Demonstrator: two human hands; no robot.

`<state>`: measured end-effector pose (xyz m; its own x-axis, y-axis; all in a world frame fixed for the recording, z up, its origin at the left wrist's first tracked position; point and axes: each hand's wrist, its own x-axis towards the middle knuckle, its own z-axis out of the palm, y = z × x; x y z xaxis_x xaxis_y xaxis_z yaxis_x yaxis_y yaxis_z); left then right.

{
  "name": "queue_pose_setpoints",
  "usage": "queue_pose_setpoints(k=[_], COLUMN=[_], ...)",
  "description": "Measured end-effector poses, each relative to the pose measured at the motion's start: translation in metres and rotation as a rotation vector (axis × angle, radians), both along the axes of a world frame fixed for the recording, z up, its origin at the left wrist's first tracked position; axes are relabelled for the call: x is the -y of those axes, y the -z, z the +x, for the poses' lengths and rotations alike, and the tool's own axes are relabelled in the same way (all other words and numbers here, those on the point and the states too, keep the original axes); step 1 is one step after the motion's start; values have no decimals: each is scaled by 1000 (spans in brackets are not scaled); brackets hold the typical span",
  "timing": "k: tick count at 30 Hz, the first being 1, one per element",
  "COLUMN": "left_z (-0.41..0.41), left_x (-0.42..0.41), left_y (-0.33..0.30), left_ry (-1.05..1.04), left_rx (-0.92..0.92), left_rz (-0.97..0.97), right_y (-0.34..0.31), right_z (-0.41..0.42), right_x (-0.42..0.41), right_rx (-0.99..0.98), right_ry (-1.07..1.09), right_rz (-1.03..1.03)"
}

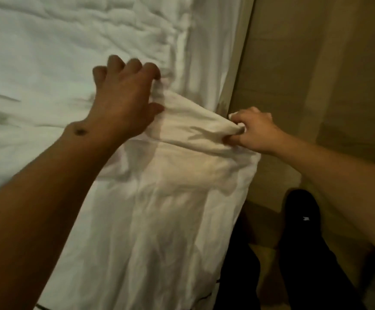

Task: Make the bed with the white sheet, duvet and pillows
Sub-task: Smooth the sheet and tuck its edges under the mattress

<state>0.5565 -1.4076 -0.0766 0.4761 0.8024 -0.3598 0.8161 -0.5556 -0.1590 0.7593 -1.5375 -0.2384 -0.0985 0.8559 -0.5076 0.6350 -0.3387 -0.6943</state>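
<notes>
Sheet: a white sheet (170, 198) is seen draped over the near corner of the bed (47, 52), hanging down the side toward the floor; a folded edge runs across it between the two hands.
Left hand: the left hand (123, 97) is laid on top of the bed at the inner end of the fold; fingers are bent at the knuckles with tips dug into the fabric, thumb set against the fold edge. Whether cloth is truly gripped cannot be told; blur noted.
Right hand: the right hand (252, 128) is held off the bed edge, at the outer end of the fold; a bunched bit of sheet is pinched between curled fingers and thumb, and the fold is pulled taut from it.
Bed top: rumpled white bedding is seen across the surface, creased most near the far edge.
Floor: tan floor (316, 86) is seen right of the bed.
Legs: dark trouser legs (305, 242) are seen below the right forearm, beside the hanging sheet.
</notes>
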Motion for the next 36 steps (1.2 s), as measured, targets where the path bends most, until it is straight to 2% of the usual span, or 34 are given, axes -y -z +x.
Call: queue_pose_setpoints(k=[3,7,12,15,18,20,22,24,27,31,33,36], left_z=[9,24,46,54,60,67,72,66,31,-51,-90,-136], left_x=[-10,-18,-22,-14,-8,-2,19,60,159,316,391,489], left_y=[-7,-17,-13,9,38,48,48,41,30,14,7,10], left_ry=[50,-81,-71,-41,-89,-113,-79,-69,-248,-472,-631,-1000], left_rx=[-76,173,433,433,392,300,251,291,377,457,481,516], left_rz=[-92,-180,-15,33,167,272,255,180,120,148,190,283], right_y=[-11,-23,-17,3,15,14,4,-10,-35,-65,-74,-72], right_z=[26,63,82,78,67,56,38,11,-39,-97,-120,-147], right_x=[6,10,30,41,41,49,70,105,168,241,269,300], right_rx=[-120,-16,107,203,390,384,322,272,212,14,-68,-120], right_ry=[155,262,480,501,460,499,521,450,332,155,52,-148], right_rz=[-5,-16,4,6,11,-84,-92,-112,-147,-127,-110,-54])
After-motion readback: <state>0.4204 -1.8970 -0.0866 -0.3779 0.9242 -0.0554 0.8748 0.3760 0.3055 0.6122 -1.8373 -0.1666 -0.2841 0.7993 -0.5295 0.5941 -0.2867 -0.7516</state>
